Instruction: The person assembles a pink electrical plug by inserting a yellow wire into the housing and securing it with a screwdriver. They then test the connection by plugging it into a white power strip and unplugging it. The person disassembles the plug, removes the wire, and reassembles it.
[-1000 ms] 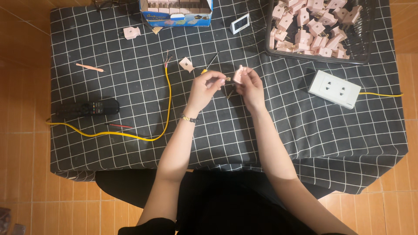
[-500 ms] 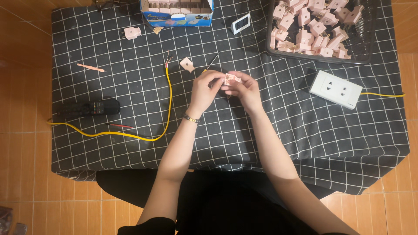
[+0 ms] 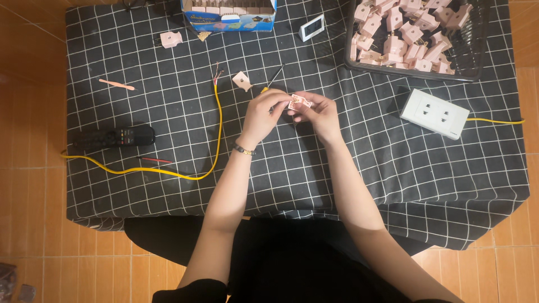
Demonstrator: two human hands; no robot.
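Observation:
Both hands meet over the middle of the black checked tablecloth (image 3: 168, 73). My left hand (image 3: 263, 115) and my right hand (image 3: 319, 115) together hold a small pink plug part (image 3: 299, 102) between their fingertips. A screwdriver with a yellow handle (image 3: 273, 78) lies just behind my left hand, partly hidden by it. A loose pink plug half (image 3: 242, 81) lies a little further left, beside the stripped end of a yellow cable (image 3: 216, 120).
A black basket (image 3: 477, 67) of several pink plugs stands back right. A white double socket (image 3: 434, 113) with a yellow lead lies right. Back centre stands a blue box (image 3: 230, 15). A black tester (image 3: 112, 137), pink tweezers (image 3: 117, 85) and another pink plug (image 3: 170, 39) lie left.
The hands have drawn closer together around the pink part and shifted slightly; the part now sits between both sets of fingertips. Everything else on the cloth is unmoved.

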